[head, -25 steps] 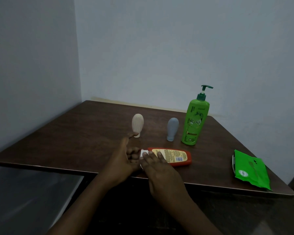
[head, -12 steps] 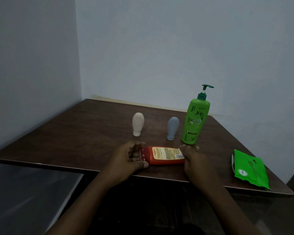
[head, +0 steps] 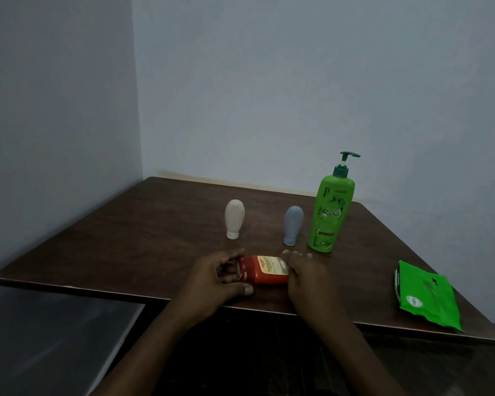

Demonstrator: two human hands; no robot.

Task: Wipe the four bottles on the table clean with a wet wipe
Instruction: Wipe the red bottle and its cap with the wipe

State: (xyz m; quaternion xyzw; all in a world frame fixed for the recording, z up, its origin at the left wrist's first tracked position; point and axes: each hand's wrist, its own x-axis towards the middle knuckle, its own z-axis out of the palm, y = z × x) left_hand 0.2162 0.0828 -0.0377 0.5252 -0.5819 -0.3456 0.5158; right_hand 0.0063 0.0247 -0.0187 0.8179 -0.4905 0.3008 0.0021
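A red bottle [head: 265,271] with a yellow label lies on its side near the front edge of the brown table [head: 126,238]. My left hand [head: 212,278] grips its cap end. Over the bottle's right end lies my right hand [head: 306,278], fingers draped across it, holding a white wet wipe [head: 283,263] of which only a small patch shows. Behind them stand a cream ribbed bottle [head: 234,218], a small grey bottle [head: 292,224] and a tall green pump bottle [head: 329,215].
A green pack of wet wipes [head: 426,295] lies at the table's front right corner. Pale walls close in on the left and back. The floor below the front edge is dark.
My right hand slid with the wipe from the bottle's cap end to its far right end, then came back a little toward the middle. My left hand kept its hold on the cap end.
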